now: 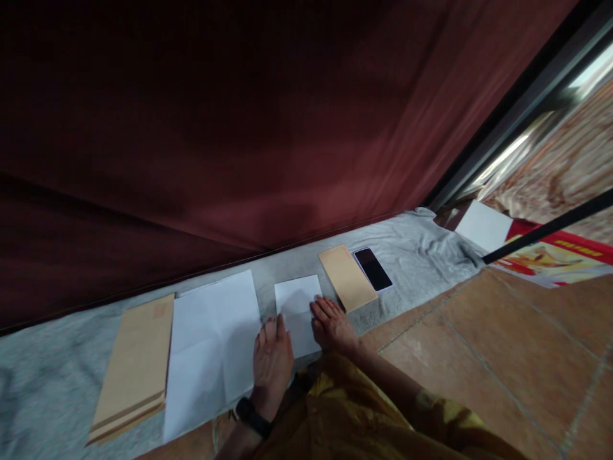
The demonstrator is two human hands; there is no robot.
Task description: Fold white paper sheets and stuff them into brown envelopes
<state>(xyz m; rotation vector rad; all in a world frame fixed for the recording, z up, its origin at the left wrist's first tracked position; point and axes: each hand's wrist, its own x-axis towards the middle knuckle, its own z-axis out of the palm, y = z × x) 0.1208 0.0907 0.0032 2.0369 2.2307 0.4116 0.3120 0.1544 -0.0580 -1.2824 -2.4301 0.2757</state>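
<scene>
A small folded sheet of white paper (pixel 297 300) lies flat on the grey cloth in front of me. My left hand (pixel 272 354), with a dark watch on its wrist, rests at the paper's left edge, fingers stretched out. On the right edge lies my right hand (pixel 332 324), its fingers extended flat over the paper. To the left are larger creased white sheets (pixel 211 351), just beside my left hand. A single brown envelope (pixel 348 278) lies right of the folded paper, close to my right fingers.
A stack of brown envelopes (pixel 131 364) sits at the far left. Beyond the single envelope is a phone (pixel 373 269). The grey cloth (pixel 421 255) runs along a dark red curtain (pixel 287 128). Tiled floor (pixel 488 332), a black pole (pixel 550 227) and a printed box (pixel 550 255) are at right.
</scene>
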